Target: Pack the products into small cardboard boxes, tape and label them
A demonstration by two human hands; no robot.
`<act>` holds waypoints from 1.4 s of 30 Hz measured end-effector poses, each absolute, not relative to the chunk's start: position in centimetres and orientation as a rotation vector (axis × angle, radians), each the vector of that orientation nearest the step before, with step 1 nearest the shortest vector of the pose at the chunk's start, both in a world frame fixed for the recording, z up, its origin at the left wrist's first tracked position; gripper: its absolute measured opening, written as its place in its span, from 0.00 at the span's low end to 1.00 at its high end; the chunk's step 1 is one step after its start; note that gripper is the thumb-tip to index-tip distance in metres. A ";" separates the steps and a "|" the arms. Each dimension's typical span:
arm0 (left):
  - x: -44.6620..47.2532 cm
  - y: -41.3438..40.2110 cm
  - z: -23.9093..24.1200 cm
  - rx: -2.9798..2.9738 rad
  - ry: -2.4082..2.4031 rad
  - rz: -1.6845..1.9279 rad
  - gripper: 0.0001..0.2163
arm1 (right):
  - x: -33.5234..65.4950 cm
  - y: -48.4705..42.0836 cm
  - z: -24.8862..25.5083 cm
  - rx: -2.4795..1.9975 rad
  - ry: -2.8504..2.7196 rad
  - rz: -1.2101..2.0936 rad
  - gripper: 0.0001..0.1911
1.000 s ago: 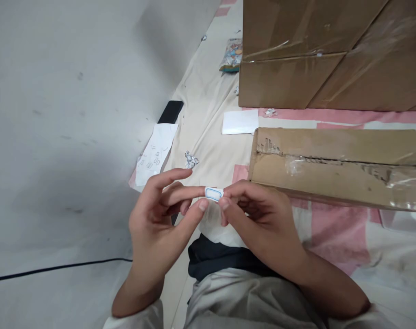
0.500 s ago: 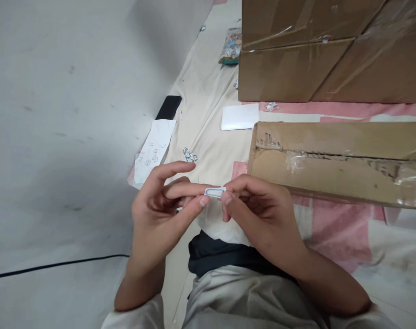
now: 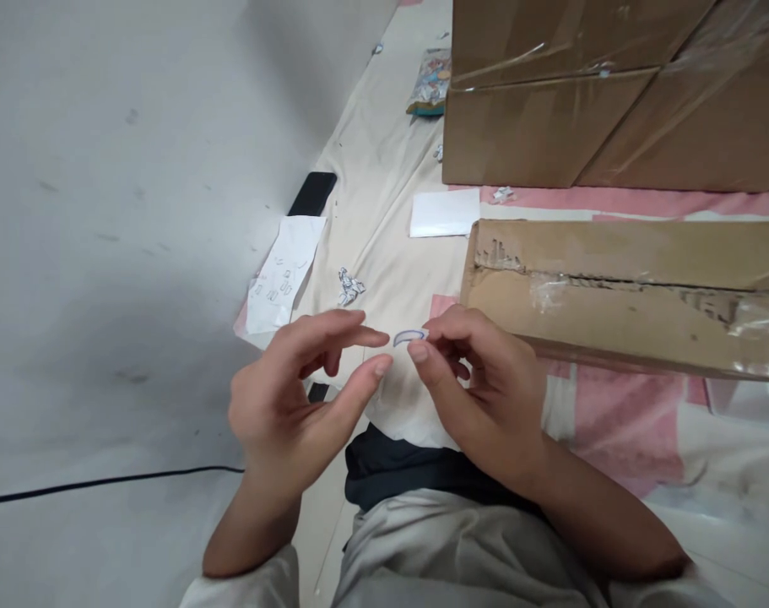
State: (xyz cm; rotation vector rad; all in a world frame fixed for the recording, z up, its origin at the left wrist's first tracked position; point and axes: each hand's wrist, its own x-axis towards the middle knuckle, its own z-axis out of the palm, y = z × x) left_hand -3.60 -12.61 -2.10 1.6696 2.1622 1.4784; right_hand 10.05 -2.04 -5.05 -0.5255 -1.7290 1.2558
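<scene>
A small white sticker with a blue border (image 3: 408, 336) is pinched between the thumb and fingertips of my right hand (image 3: 479, 388). My left hand (image 3: 301, 388) is just left of it, fingers spread and apart from the sticker, thumb tip close to the right thumb. Both hands hover above my lap, in front of a flat cardboard box (image 3: 625, 291).
A large taped cardboard box (image 3: 587, 93) stands at the back. On the cream and pink sheet lie a white card (image 3: 444, 213), a printed sticker sheet (image 3: 283, 272), crumpled paper bits (image 3: 349, 287), a black phone (image 3: 312, 193) and a snack packet (image 3: 430, 82). A black cable (image 3: 105, 485) crosses the grey floor on the left.
My left hand has let go of the sticker and its fingers have opened. The right hand alone keeps the sticker, now tilted nearly edge-on.
</scene>
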 end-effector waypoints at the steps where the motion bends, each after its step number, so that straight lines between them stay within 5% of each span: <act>1: -3.8 -12.5 -2.1 1.694 2.154 1.456 0.15 | 10.1 -2.1 -4.9 -0.541 -1.720 1.295 0.05; 6: -4.0 -12.5 -2.1 1.656 2.085 1.371 0.06 | 10.2 -2.3 -4.9 -0.613 -1.664 1.479 0.08; 25: -4.0 -11.6 -2.2 1.720 2.027 1.381 0.05 | 10.0 -2.4 -5.1 -0.718 -1.631 1.648 0.07; 29: -4.5 -11.6 -2.5 1.927 2.135 1.308 0.08 | 10.1 -2.4 -5.3 -0.802 -1.619 1.489 0.20; 32: -5.1 -11.6 -3.3 2.254 2.249 1.217 0.14 | 10.3 -2.4 -5.0 -0.763 -1.724 1.294 0.05; 42: -5.8 -12.0 -3.1 2.934 2.189 0.817 0.13 | 10.3 -2.4 -5.1 -0.694 -1.673 1.455 0.02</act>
